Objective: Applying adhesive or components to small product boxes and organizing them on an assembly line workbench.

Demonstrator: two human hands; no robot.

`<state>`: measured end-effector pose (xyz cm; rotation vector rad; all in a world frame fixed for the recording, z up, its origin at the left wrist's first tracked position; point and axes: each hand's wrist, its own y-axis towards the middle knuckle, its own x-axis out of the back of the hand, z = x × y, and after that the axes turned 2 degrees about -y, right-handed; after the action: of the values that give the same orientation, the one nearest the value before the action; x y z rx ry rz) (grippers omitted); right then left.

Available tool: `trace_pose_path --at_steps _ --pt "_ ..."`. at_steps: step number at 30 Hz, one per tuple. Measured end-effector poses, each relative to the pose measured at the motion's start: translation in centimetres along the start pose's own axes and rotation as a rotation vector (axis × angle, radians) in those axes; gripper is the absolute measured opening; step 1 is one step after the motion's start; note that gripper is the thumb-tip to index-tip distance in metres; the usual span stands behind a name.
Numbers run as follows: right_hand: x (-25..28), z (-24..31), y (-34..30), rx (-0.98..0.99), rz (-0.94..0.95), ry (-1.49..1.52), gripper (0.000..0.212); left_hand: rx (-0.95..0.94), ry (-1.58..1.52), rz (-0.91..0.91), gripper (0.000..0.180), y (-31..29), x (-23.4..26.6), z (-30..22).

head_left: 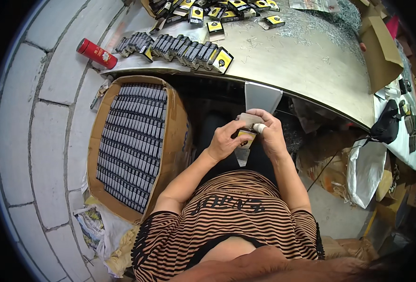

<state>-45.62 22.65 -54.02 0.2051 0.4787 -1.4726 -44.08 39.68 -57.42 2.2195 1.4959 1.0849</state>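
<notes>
Over my lap, both hands hold a small yellow-and-black cardboard box (247, 137) with its pale flap (249, 119) raised. My left hand (225, 140) is closed on the box's left side, thumb across the yellow face. At the right, my right hand (273, 135) curls its fingers behind the flap, and its thumb, wrapped in white tape (259, 127), presses near the box opening. What lies inside the box is hidden by the fingers. Just beyond the hands, a grey metal chute (263, 97) slopes down from the table edge.
A large carton (175, 136) packed with rows of small dark boxes stands at left. The metal table (283, 51) bears a row of boxes (182, 49), a loose box pile (217, 11), scattered silvery pins (332, 21) and a red flask (97, 53). A white sack (365, 174) hangs at right.
</notes>
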Motion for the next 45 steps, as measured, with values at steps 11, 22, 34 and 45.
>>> trace_pose_path --at_steps 11,22,34,45 --pt "1.6 -0.4 0.5 0.092 -0.057 -0.355 0.016 0.596 -0.657 -0.123 0.065 1.4 -0.5 0.4" --pt "3.9 1.8 2.1 0.021 0.067 -0.477 0.019 0.626 -0.481 0.015 0.074 3.2 -0.2 1.5" --pt "2.2 5.2 7.2 0.307 -0.091 -0.429 0.039 0.023 0.476 -0.158 0.023 14.3 1.7 2.8" --pt "16.9 11.8 28.2 0.455 -0.158 -1.790 0.039 0.011 0.628 0.251 0.048 32.9 -1.8 10.7"
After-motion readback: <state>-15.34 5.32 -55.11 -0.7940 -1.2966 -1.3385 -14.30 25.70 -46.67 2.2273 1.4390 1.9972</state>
